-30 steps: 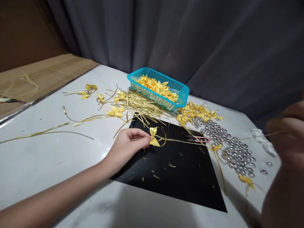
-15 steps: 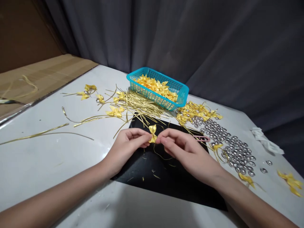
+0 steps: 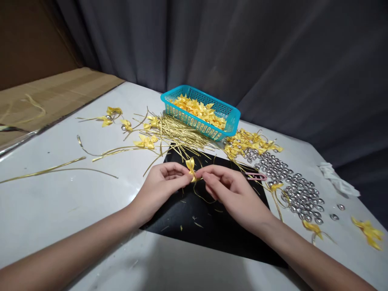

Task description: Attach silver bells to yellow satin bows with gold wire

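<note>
Shines satiny yellow on the ribbon bow (image 3: 190, 163), with thin dull gold along its cord (image 3: 203, 199). Repeats that yellow on the heaped bows (image 3: 200, 110), then turns turquoise on the basket (image 3: 232, 121) — all patterned with small lattice openings. Gleams metallic gold across the cut cords (image 3: 182, 131), silver over the beads (image 3: 274, 167), pale pink on the tool handle (image 3: 258, 176). Goes plain black on the mat (image 3: 218, 230) — flecked with yellowish scraps — glossy white on the tabletop (image 3: 100, 218), banded tan on the cardboard (image 3: 69, 83), dark grey with shadowy vertical streaks on the curtain (image 3: 212, 44).
</note>
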Tool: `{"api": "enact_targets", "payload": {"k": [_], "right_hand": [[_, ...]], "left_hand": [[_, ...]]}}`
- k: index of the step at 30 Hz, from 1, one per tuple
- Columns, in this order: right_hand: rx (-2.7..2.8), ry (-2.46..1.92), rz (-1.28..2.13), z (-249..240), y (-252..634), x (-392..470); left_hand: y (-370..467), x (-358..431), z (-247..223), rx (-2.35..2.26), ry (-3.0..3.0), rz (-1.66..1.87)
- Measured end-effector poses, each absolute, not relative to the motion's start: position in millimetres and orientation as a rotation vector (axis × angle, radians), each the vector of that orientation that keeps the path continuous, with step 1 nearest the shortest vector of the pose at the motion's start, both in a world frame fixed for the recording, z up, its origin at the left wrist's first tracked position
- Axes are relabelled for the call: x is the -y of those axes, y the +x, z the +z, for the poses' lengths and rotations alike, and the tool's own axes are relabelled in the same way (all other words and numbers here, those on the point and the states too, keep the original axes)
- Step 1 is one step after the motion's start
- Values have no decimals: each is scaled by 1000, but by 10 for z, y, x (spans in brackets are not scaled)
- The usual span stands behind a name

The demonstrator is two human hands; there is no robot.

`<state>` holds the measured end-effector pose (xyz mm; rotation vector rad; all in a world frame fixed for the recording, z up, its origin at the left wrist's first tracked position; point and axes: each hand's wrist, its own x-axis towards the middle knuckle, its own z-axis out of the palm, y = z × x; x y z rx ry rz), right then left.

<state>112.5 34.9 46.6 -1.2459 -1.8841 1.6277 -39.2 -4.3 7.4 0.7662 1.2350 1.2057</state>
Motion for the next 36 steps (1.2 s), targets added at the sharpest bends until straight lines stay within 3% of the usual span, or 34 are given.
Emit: {"api": "enact_targets", "payload": {"k": [23,36], "right_hand": [[1780,-1112,1539,410,1155,-387],[1736,-1163,1710,420,1142,-412]], "left_hand": [[-390,37,69,-1233,745,1212],[-384,61,39,-1204,775,1228]]}}
